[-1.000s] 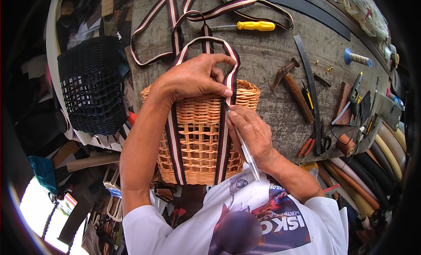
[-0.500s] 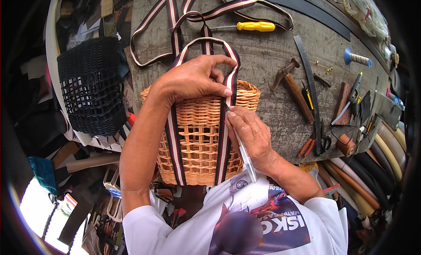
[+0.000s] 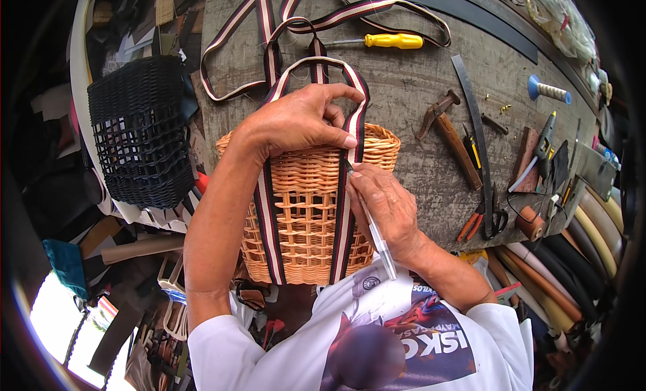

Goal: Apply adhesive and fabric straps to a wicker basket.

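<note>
A tan wicker basket (image 3: 306, 223) with an open-weave middle stands at the near edge of the workbench, against my white shirt. A striped strap (image 3: 343, 239) in black, cream and maroon runs up its front in two lengths and arches above the rim as a handle. My left hand (image 3: 296, 122) reaches over the rim and pinches the strap's right side, the thumb pressing on its face. Just below that thumb, my right hand (image 3: 389, 206) grips a slim pen (image 3: 378, 241), its dark tip at the strap near the rim.
More strap (image 3: 232, 34) loops across the bench's far side, beside a yellow-handled screwdriver (image 3: 393, 41). To the right lie a hammer (image 3: 457, 149), a long dark metal strip (image 3: 476, 122), pliers (image 3: 470, 226) and a thread spool (image 3: 548, 90). A black woven basket (image 3: 141, 132) sits at left.
</note>
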Motion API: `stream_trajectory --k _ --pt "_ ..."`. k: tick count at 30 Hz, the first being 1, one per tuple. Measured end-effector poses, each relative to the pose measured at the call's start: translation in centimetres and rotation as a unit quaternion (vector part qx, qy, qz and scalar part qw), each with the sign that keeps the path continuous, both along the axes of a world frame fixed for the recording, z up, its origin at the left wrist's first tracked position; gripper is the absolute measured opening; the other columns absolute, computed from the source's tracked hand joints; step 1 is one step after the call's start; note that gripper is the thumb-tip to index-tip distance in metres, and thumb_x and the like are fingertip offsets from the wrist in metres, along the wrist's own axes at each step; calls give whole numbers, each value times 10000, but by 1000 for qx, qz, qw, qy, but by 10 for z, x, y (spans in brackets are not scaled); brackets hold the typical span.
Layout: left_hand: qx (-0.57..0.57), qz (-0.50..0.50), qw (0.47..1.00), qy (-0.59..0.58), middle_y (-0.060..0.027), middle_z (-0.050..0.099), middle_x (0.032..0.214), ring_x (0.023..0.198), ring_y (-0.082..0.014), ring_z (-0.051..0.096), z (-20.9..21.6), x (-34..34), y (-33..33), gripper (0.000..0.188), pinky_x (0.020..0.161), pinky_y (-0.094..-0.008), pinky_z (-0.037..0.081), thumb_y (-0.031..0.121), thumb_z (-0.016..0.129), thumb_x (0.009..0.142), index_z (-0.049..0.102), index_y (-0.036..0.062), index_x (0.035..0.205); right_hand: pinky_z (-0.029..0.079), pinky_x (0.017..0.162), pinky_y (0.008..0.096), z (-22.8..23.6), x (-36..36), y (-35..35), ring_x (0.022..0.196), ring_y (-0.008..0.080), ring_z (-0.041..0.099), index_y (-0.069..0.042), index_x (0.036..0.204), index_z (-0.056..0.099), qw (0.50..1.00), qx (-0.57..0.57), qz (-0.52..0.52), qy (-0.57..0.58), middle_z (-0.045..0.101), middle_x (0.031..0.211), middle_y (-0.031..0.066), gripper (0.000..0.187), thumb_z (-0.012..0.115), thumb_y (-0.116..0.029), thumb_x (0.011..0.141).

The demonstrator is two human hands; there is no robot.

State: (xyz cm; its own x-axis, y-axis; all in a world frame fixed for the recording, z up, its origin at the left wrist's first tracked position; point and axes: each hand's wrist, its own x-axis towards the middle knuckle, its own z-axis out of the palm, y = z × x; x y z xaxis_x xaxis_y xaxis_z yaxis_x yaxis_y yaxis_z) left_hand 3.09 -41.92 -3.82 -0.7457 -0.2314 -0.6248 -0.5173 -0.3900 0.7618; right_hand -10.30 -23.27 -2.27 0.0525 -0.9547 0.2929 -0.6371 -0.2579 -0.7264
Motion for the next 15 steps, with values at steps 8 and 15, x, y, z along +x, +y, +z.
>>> stream_trajectory --k 8,15 --pt "-2 2 1000 -2 16 614 721 646 -65 555 0 1 0 724 595 -214 419 73 830 768 499 -36 1403 602 751 423 0 1 -1 937 394 700 112 1121 579 1000 -2 -7 -5 659 982 255 423 736 44 734" --pt "-12 -3 1000 -6 15 611 715 630 -67 550 0 0 0 740 576 -217 414 97 843 761 497 -40 1400 603 745 419 -1 1 -1 918 391 702 109 1116 582 1000 -8 -9 -2 663 971 254 380 731 35 774"
